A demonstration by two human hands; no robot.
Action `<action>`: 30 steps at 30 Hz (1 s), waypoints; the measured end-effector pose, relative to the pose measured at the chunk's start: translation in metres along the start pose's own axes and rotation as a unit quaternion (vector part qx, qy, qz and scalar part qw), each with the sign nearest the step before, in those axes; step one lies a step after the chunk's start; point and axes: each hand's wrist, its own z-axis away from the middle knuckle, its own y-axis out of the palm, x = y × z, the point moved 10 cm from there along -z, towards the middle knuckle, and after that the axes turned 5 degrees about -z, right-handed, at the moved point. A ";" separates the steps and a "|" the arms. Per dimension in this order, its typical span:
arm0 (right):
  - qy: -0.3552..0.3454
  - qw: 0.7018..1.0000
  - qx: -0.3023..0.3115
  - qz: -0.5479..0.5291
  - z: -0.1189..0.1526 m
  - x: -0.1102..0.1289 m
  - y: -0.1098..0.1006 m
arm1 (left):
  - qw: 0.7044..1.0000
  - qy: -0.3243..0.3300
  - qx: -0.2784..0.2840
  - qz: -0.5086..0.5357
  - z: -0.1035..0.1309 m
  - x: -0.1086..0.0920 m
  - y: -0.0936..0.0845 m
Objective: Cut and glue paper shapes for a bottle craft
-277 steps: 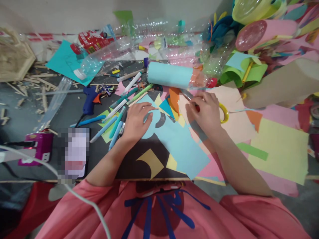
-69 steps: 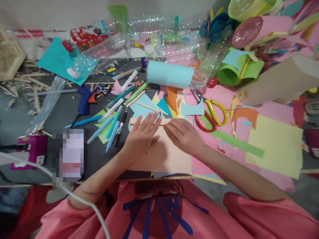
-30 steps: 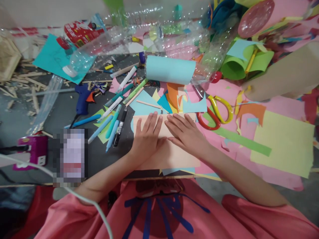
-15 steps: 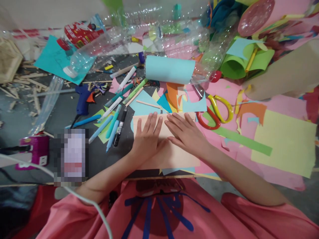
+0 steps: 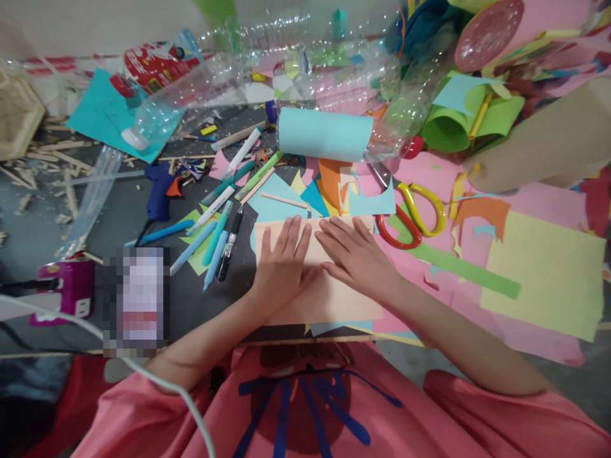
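A sheet of pale peach paper (image 5: pixel 315 299) lies at the front edge of the table. My left hand (image 5: pixel 281 267) rests flat on its left half, fingers spread and pointing away from me. On the right half lies my right hand (image 5: pixel 356 257), palm down, its fingers slanting up and left. The two thumbs nearly meet in the middle of the sheet. Scissors with one red and one yellow handle (image 5: pixel 420 213) lie just right of the paper. Beyond it are paper scraps and a thin wooden stick (image 5: pixel 284 200).
Several markers (image 5: pixel 222 232) and a blue glue gun (image 5: pixel 158 191) lie to the left, with a blurred-out phone (image 5: pixel 142 296) nearer me. A plastic bottle wrapped in light blue paper (image 5: pixel 324 133) lies behind. A white cable (image 5: pixel 157 381) crosses at lower left. Coloured paper covers the right side.
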 end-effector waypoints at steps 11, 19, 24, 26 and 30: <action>-0.008 1.000 -0.017 0.017 0.000 0.002 -0.002 | 1.000 0.001 0.000 -0.003 -0.001 -0.001 -0.001; -0.019 0.998 -0.056 -0.014 -0.007 0.008 -0.017 | 1.000 -0.003 0.024 -0.017 -0.001 -0.001 0.000; 0.000 1.000 -0.011 0.027 -0.024 0.012 -0.011 | 1.000 0.002 0.018 -0.020 -0.001 -0.001 0.001; 0.013 0.999 0.024 0.044 -0.030 0.013 -0.004 | 1.000 0.002 0.020 -0.019 -0.001 -0.001 0.001; 0.040 0.996 0.068 0.050 -0.036 0.012 0.003 | 0.999 0.001 0.025 -0.020 -0.002 -0.001 0.002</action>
